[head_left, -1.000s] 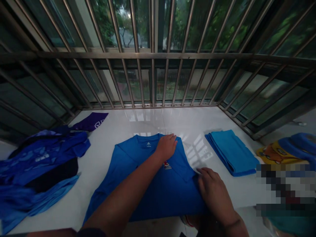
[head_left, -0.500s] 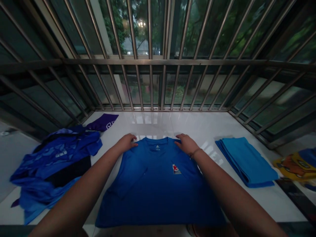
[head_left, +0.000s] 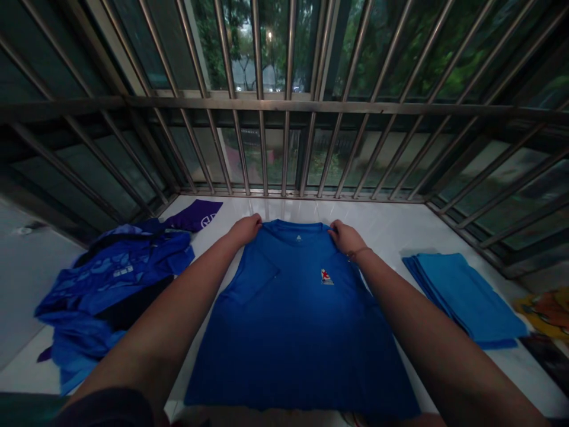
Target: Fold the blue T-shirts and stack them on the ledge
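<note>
Pinching shirt [head_left: 297,326] by 2 shoulders, with fingers of left hand [head_left: 247,229] and right hand [head_left: 348,238] closed on fabric; spread over ledge [head_left: 377,219], between heap [head_left: 137,267] and stack [head_left: 473,296]; probably light, soft, slightly slippery, best gripped at shoulder seams

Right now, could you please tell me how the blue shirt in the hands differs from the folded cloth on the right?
The blue shirt is spread out, while the folded cloth is a compact, layered rectangle. The shirt is deeper blue; the cloth's top is lighter. The left hand and right hand grip the shirt at its shoulders; neither touches the cloth. Both are blue fabric.
</note>
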`<state>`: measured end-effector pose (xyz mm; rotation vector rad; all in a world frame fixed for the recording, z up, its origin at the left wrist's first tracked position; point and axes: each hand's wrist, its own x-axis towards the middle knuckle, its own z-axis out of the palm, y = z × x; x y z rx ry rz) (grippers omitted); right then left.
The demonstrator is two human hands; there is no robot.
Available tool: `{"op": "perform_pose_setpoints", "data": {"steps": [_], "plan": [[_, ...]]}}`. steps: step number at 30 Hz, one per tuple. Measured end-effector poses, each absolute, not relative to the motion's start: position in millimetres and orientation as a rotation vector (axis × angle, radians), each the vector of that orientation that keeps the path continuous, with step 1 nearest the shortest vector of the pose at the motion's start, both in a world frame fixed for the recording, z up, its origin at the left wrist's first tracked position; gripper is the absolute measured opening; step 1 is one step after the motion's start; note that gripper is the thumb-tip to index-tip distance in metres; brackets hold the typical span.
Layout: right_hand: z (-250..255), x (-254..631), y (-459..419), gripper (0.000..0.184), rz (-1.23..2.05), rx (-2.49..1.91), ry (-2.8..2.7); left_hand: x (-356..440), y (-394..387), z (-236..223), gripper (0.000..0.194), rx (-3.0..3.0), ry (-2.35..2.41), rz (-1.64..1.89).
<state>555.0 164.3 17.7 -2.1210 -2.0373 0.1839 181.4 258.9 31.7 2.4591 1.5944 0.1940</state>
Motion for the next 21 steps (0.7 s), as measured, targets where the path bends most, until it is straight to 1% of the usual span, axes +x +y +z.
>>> {"op": "perform_pose_setpoints", "data": {"steps": [4, 8, 11, 14, 15, 17, 19, 20, 21], "plan": [[56.5, 563.8, 150.8, 0.024, 0.069, -2.002, -2.016, 178.4, 245.7, 66.7, 0.025, 2.528, 1.589, 0.324], [76.1, 578.9, 95.2, 0.027, 0.003, -1.748, -2.198, 148.6, 194.8, 83.7, 0.021, 2.667, 1.386, 0.323], [66.9, 587.7, 30.2, 0.029, 0.106, -1.520, -2.438, 114.5, 134.8, 68.5, 0.025, 2.745, 1.106, 0.221], [42.7, 587.2, -38.3, 0.028, 0.204, -1.355, -2.593, 85.5, 68.6, 34.4, 0.037, 2.736, 0.975, 0.132], [34.0, 585.5, -58.3, 0.027, 0.217, -1.331, -2.626, 78.7, 48.5, 22.1, 0.038, 2.732, 0.964, 0.113], [19.5, 582.4, -89.6, 0.024, 0.246, -1.341, -2.678, 69.4, 16.4, 1.7, 0.032, 2.694, 0.984, 0.065], [11.4, 582.5, -106.4, 0.026, 0.274, -1.434, -2.667, 64.9, -0.6, -9.1, 0.023, 2.613, 1.069, 0.044], [10.0, 584.0, -108.9, 0.029, 0.276, -1.513, -2.613, 64.3, -2.5, -10.5, 0.021, 2.565, 1.133, 0.063], [9.8, 586.3, -107.7, 0.031, 0.271, -1.602, -2.527, 64.8, -0.1, -9.7, 0.024, 2.517, 1.203, 0.104]]}}
